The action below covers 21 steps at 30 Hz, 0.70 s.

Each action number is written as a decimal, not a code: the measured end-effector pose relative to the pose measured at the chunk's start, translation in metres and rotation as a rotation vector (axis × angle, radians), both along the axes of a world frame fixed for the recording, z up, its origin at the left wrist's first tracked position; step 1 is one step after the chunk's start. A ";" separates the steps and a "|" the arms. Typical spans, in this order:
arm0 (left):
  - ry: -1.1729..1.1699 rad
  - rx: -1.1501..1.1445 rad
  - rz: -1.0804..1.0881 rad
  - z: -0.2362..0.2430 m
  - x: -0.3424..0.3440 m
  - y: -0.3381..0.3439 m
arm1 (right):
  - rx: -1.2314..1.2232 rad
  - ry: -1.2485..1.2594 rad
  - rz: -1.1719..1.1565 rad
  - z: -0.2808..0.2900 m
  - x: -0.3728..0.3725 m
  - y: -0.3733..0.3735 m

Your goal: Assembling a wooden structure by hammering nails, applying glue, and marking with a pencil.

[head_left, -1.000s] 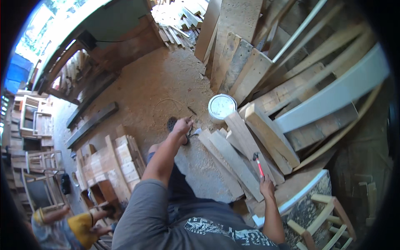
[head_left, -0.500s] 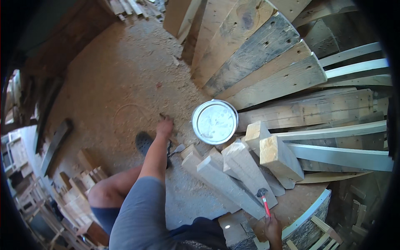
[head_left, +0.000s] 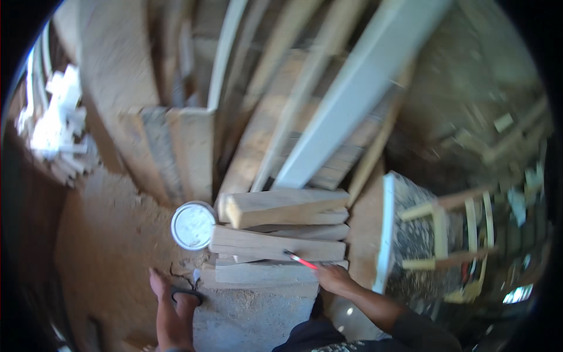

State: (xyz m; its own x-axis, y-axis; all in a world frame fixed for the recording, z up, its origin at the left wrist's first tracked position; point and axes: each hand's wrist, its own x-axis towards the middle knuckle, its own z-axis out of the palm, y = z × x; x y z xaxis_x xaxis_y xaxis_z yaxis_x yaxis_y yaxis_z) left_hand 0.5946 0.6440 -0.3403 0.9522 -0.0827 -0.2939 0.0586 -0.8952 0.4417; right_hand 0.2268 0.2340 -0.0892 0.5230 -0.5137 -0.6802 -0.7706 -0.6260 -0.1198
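Standing in the room: right hand point(head_left: 333, 278) has its grip wrapped round the tail of a hammer point(head_left: 303, 260), red handle, dark head; no gap visible between fingers and handle. Left hand point(head_left: 159, 286) is low on the left, blurred; can't tell whether its fingers are spread or curled, or if they have anything. Key geometry: hammer sticks out from the right grip up and to the left, long axis diagonal, head end farthest from the fist. Head sits over the face of a pale plank point(head_left: 246, 239), well toward the right part of its length; contact or small air gap, can't say from here. Plank runs roughly left-right, so the handle crosses it at a slant. Right hand is clearly the nearer one to the plank; left is well apart, off past its left end, with a dark sandal point(head_left: 190, 291) just beside that hand. Stack around it: squared beam point(head_left: 287, 210) above, lower board point(head_left: 264, 272) below, both near-parallel to the plank. White bucket point(head_left: 193, 226) stands just beside the plank's left end, lid up. Writing: pale print on the dark shirt point(head_left: 346, 347), cut off at the lower edge, not readable. Bucket lid shows smudges, no lettering I can make out. Timber and hammer: no label legible.
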 end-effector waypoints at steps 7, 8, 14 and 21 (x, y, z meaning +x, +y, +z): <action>0.183 -0.781 0.426 0.161 -0.101 -0.021 | 0.256 -0.309 -0.112 -0.007 -0.099 -0.005; 0.292 -1.075 0.372 0.183 -0.126 -0.033 | 0.273 -0.329 -0.131 0.005 -0.130 -0.005; 0.510 -1.274 -0.183 0.370 -0.308 -0.208 | 0.501 -0.721 -0.031 0.098 -0.337 -0.002; 0.635 -1.184 -0.685 0.449 -0.524 -0.451 | 0.382 -0.713 -0.418 0.147 -0.532 -0.025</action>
State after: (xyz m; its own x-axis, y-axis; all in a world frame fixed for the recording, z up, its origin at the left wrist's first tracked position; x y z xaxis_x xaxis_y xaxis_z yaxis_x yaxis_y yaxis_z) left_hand 0.0708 0.1927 0.1090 0.3757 -0.9235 -0.0776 0.2424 0.0171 0.9700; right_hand -0.3052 0.2093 0.0575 0.7069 -0.5620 -0.4294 -0.5893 -0.1323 -0.7970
